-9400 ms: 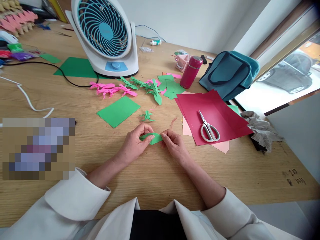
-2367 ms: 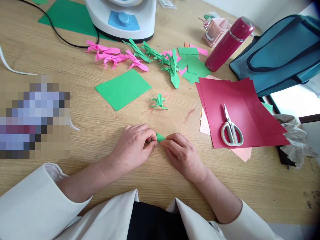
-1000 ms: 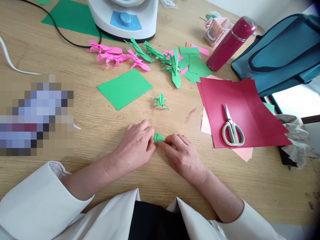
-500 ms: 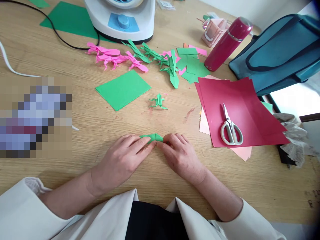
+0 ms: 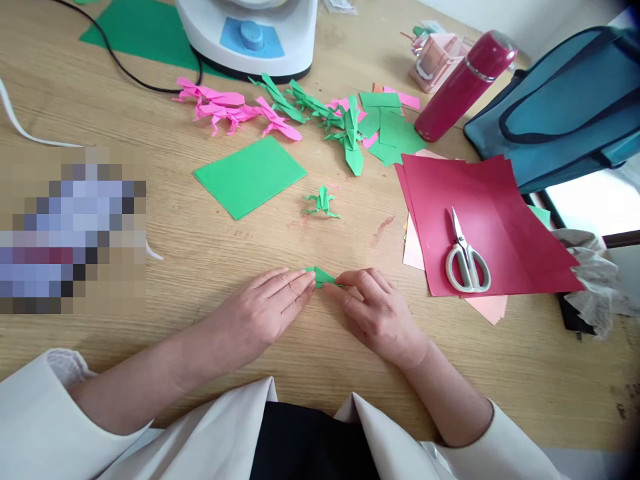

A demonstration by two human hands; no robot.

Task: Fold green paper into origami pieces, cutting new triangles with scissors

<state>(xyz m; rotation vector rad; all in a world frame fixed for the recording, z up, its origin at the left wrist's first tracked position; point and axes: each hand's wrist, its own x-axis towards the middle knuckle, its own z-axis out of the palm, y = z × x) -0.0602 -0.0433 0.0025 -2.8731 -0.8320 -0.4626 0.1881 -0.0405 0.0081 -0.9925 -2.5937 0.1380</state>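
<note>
A small folded piece of green paper point(image 5: 325, 277) lies low on the table, between my two hands. My left hand point(image 5: 265, 307) covers its left part, the fingers pressed together and holding it down. At the right end, my right hand point(image 5: 377, 313) pinches the paper between thumb and curled fingers. Part of the paper is hidden under the fingers. Just beyond it stands a small green origami figure point(image 5: 323, 202) with thin legs. A stack of green paper sheets point(image 5: 250, 177) is farther off to the left.
Pink origami figures point(image 5: 227, 110) and green origami figures point(image 5: 353, 137) lie at the back, near a white appliance point(image 5: 295, 40). Scissors point(image 5: 467, 263) rest on red paper sheets point(image 5: 505, 220) at right. Beyond are a magenta bottle point(image 5: 453, 93), a teal bag point(image 5: 560, 113) and a pink holder point(image 5: 435, 63).
My left fingers have moved right and flattened over more of the paper. My right hand has shifted slightly right, its fingers now more curled at the paper's end. The view has shifted a little.
</note>
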